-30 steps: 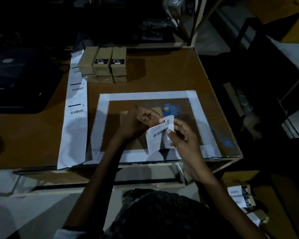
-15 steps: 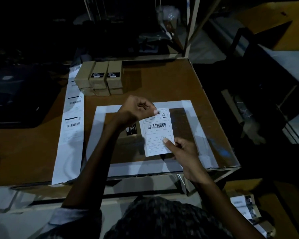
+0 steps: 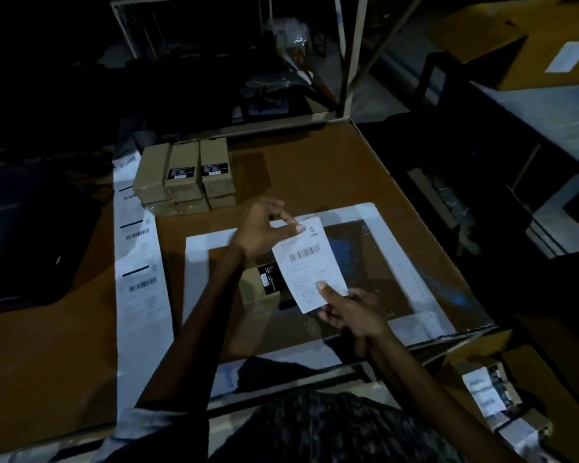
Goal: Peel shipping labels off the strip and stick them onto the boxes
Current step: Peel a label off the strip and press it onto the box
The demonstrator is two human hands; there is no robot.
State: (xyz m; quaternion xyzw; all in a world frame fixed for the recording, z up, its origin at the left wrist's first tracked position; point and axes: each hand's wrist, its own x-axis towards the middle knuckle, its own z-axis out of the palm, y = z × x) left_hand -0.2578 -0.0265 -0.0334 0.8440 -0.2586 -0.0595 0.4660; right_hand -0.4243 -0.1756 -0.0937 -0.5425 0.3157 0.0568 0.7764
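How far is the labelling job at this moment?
Done: one label is off its backing. In hand: left hand and right hand pinch it over a box, not yet stuck. Left: the stacked boxes show no white labels, and the strip still holds labels.

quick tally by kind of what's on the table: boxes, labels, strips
Stacked brown boxes: 6 showing (3 on top, 3 beneath)
Box under the hands: 1
Peeled label held by left hand and right hand: 1
Label strip: 1
Total: 9
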